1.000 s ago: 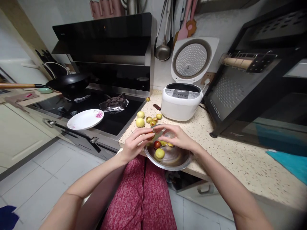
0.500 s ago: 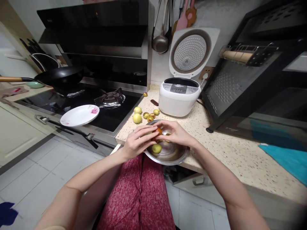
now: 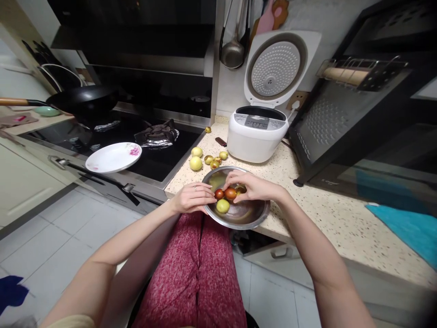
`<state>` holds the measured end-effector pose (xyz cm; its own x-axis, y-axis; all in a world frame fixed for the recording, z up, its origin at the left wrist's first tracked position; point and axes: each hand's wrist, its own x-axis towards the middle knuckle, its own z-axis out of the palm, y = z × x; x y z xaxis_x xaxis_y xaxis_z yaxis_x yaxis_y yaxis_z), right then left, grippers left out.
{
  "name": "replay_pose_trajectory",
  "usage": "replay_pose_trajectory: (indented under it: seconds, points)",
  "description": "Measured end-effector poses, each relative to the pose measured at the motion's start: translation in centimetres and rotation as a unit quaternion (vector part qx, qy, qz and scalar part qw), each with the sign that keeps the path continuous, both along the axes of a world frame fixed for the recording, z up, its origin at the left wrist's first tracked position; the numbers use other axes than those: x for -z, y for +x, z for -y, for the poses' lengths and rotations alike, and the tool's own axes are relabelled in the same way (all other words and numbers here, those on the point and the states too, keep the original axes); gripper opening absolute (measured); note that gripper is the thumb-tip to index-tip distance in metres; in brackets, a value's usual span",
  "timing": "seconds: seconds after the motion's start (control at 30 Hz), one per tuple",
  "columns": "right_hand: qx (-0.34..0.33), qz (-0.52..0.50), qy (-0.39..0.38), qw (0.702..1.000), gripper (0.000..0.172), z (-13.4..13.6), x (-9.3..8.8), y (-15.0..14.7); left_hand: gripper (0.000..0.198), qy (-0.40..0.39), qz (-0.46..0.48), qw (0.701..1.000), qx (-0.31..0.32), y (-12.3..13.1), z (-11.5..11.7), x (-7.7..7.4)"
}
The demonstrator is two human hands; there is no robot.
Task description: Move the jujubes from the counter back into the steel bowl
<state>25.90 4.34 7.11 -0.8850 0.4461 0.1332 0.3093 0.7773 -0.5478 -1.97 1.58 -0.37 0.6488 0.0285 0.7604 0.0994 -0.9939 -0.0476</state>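
1. Both hands have drawn apart since the earlier frame: the left hand (image 3: 194, 199) now lies at the bowl's near-left rim, while the right hand (image 3: 251, 186) reaches inside the bowl (image 3: 244, 215).
2. With that, two red fruits show plainly, and the larger one seems to be in the right hand's care alone.
3. Right fingers curve around the larger red fruit (image 3: 230, 194), thumb on one side and fingertips on the other, apparently clamped on it.
4. Left fingers are close together and nearly straight, tips at the smaller red fruit (image 3: 219, 194); whether they grip it or the rim, I cannot tell.
5. A green fruit (image 3: 223, 206) sits in the bowl, just below both red ones.
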Motion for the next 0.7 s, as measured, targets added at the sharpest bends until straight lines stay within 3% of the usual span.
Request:
replay_pose_trajectory:
  seconds: [0.4, 0.7]
  points:
    - [0.001, 0.013, 0.016, 1.0, 0.031, 0.3, 0.7, -0.4, 0.038, 0.02, 0.036, 0.999, 0.007, -0.1, -0.3, 0.1]
    - [-0.004, 0.024, 0.008, 1.0, 0.04, -0.1, 1.5, -0.4, 0.036, 0.022, 0.049, 0.999, 0.004, -0.2, -0.5, 0.4]
